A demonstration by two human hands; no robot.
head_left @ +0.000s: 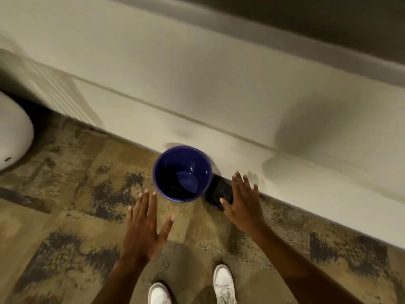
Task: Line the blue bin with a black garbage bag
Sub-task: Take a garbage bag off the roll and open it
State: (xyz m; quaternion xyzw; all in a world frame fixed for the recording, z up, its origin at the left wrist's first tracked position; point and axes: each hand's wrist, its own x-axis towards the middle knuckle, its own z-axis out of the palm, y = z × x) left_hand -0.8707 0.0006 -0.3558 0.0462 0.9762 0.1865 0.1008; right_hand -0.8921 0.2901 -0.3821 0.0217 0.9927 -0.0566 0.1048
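A round blue bin [166, 170] stands upright on the patterned floor against the base of a pale wall; its inside looks bare. A folded black garbage bag [219, 191] lies on the floor just right of the bin. My left hand [145, 227] hovers below and left of the bin, fingers spread, holding nothing. My right hand [243, 202] is stretched out flat over the bag's right edge, fingers apart, also holding nothing. Part of the bag is hidden under my right thumb.
The pale wall [197, 95] with its baseboard runs diagonally behind the bin. A white toilet [13, 137] sits at the far left, with a ribbed vent panel [59, 93] beside it. My two white shoes [223, 281] stand on the mottled floor below.
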